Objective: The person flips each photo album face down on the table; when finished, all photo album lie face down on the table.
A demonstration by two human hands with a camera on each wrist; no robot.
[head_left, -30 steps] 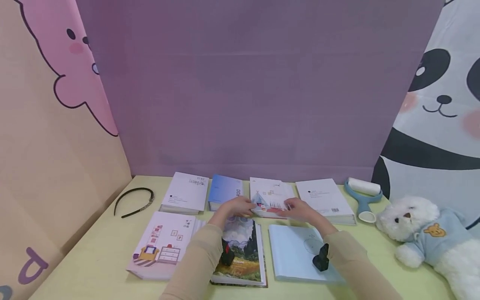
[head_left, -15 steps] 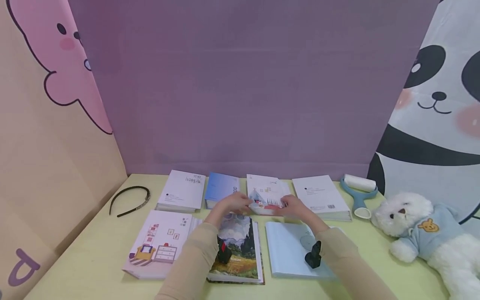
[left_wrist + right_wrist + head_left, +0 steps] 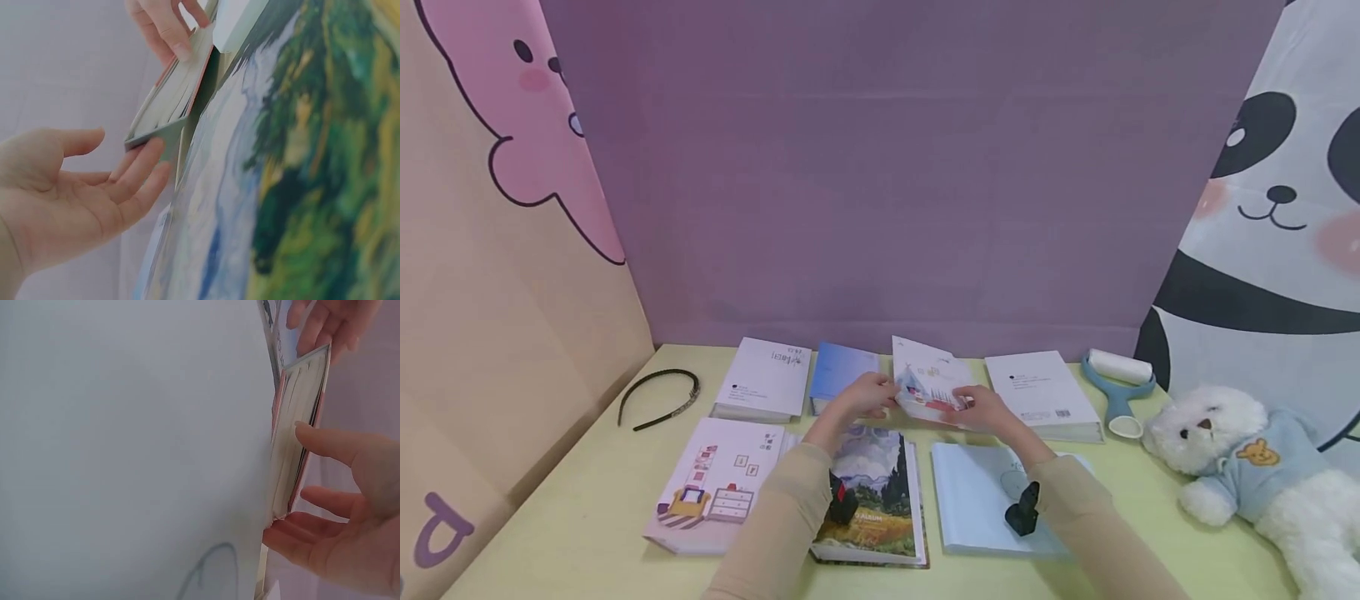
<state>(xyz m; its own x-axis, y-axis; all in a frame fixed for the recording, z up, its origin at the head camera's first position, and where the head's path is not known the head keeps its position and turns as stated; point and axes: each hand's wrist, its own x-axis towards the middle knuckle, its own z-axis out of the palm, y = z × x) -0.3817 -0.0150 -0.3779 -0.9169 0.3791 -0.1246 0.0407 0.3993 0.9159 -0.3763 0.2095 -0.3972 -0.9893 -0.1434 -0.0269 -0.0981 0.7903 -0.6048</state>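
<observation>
A white photo album, with a tent drawn on its cover, is tilted at the back middle of the table. My left hand is at its left side; in the left wrist view, the fingertips of this hand touch the spine edge from below, thumb spread away. My right hand holds the album's right near corner; in the right wrist view, its thumb rests on the page edges and its fingers bend beneath the lower corner. An album with a landscape painting lies below my left hand, a light-blue album below my right forearm.
White albums and a blue album lie along the back. A pink-white album lies front left. A black headband is at far left; a lint roller and white teddy bear are at right.
The photo album's far edge has risen, so it now stands more tilted. Both hands have stayed at its sides, and the left hand has shifted slightly left.
</observation>
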